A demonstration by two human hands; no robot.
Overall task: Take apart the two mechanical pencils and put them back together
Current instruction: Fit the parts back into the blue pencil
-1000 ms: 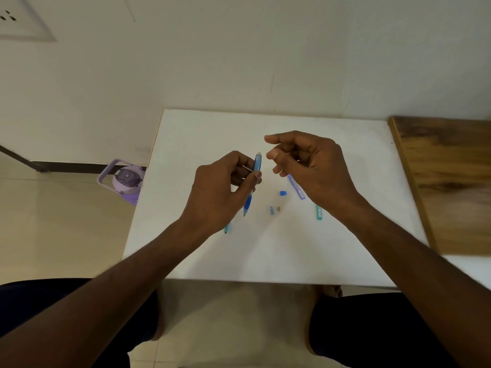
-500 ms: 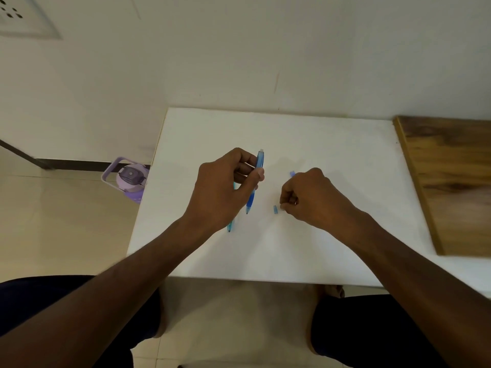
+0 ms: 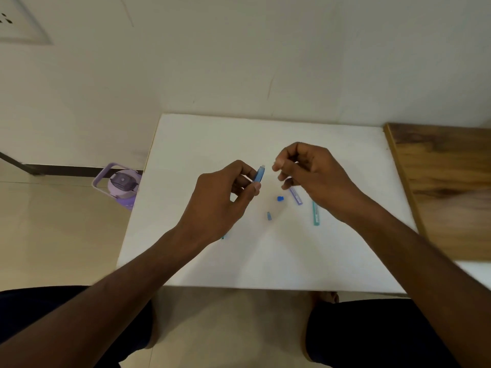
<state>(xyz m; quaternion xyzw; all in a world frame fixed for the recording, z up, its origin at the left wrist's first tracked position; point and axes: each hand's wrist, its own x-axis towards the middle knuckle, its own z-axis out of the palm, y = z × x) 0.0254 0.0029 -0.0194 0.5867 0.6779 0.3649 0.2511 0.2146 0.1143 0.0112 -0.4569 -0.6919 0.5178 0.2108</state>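
The left hand [image 3: 223, 200] grips the blue pencil barrel [image 3: 259, 174] between thumb and curled fingers, its open top end tilted up and toward the right hand. The right hand [image 3: 310, 171] hovers just beside that end, with thumb and forefinger pinched together; whatever they hold is too small to make out, so I cannot tell whether they carry a part or only meet.

To do this step well, I judge, the barrel should be kept steady and the right fingertips brought in along its axis, so that a small piece seats straight instead of jamming or dropping.

On the white counter [image 3: 202, 144], below the hands, lie a small blue cap [image 3: 280, 199] and, nearer, a little blue tip piece [image 3: 269, 216]. To their right lie a purple lead case [image 3: 296, 195] and a teal lead case [image 3: 316, 214], partly under the right wrist. A teal sliver, perhaps the second pencil [image 3: 223, 237], shows beneath the left wrist.

Left of the counter, a purple bottle [image 3: 122, 185] stands on the floor; a wooden surface [image 3: 446, 187] adjoins on the right.
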